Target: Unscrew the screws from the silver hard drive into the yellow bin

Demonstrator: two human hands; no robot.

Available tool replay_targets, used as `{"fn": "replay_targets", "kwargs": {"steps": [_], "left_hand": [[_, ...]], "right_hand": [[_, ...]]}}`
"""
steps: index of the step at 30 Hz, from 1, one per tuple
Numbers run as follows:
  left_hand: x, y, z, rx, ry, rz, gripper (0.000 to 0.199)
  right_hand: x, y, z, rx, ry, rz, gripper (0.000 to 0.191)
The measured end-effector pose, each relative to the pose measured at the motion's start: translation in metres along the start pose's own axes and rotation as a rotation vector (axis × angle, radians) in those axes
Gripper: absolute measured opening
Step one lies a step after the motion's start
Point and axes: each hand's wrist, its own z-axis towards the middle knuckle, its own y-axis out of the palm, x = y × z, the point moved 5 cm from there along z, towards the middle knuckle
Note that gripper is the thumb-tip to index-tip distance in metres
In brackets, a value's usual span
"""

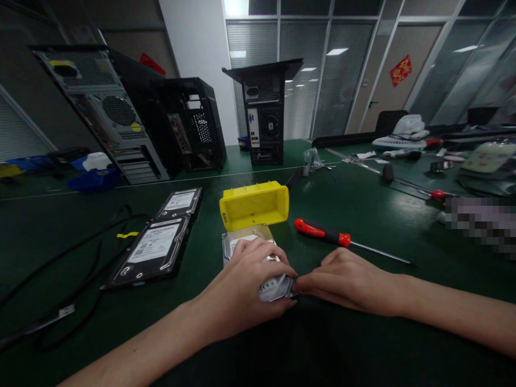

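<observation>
Silver metal marks the hard drive (262,232) in front of a yellow plastic bin (253,207) on a dark green tabletop (358,196); the left hand (252,274) curls over the drive, gripping it. The right hand (342,279) is bunched narrow at its near right end, any grip hidden, just beside a red-and-black screwdriver (345,239).
</observation>
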Motion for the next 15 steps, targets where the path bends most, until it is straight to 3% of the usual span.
{"fn": "replay_targets", "kwargs": {"steps": [6,15], "left_hand": [[0.0014,0.0037,0.0009,0.073,-0.040,0.004,0.023],[0.0010,0.0074,0.0038,0.056,-0.032,-0.044,0.012]], "right_hand": [[-0.0037,0.0016,0.0006,-0.034,-0.068,-0.141,0.026],[-0.0006,-0.0034,0.0005,-0.034,-0.028,0.056,0.032]]}}
